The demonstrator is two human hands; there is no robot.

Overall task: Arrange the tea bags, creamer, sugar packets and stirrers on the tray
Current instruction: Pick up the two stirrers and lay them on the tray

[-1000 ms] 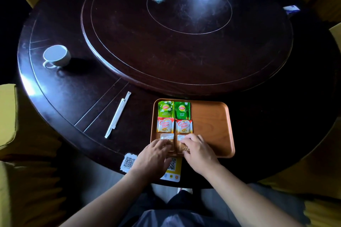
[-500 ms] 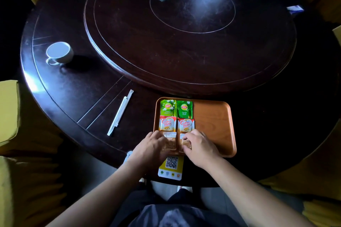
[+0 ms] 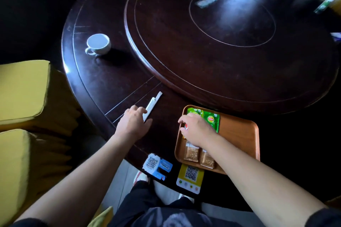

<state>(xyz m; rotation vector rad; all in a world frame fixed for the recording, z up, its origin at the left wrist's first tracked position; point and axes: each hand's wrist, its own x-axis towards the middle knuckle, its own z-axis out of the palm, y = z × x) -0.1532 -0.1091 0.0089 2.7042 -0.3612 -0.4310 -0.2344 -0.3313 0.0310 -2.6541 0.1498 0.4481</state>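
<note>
An orange-brown wooden tray (image 3: 238,138) sits at the near edge of the dark round table. In its left part lie two green tea bags (image 3: 212,121) at the far end and two brown sugar packets (image 3: 191,154) at the near end. My right hand (image 3: 197,129) hovers over the tray between them with fingers spread, hiding the creamer packets (image 3: 185,127) except a red sliver. White wrapped stirrers (image 3: 153,105) lie on the table left of the tray. My left hand (image 3: 134,121) rests on their near end, fingers loosely spread.
A white cup (image 3: 98,44) stands at the table's far left. A raised turntable (image 3: 221,51) fills the middle, with small packets at its far right (image 3: 324,4). Two QR-code cards (image 3: 157,166) (image 3: 191,178) lie at the near edge. Yellow chairs (image 3: 22,88) stand to the left.
Both hands have left the sugar packets. My left hand has moved left to the stirrers; my right hand has moved up over the creamer. The view has swung left.
</note>
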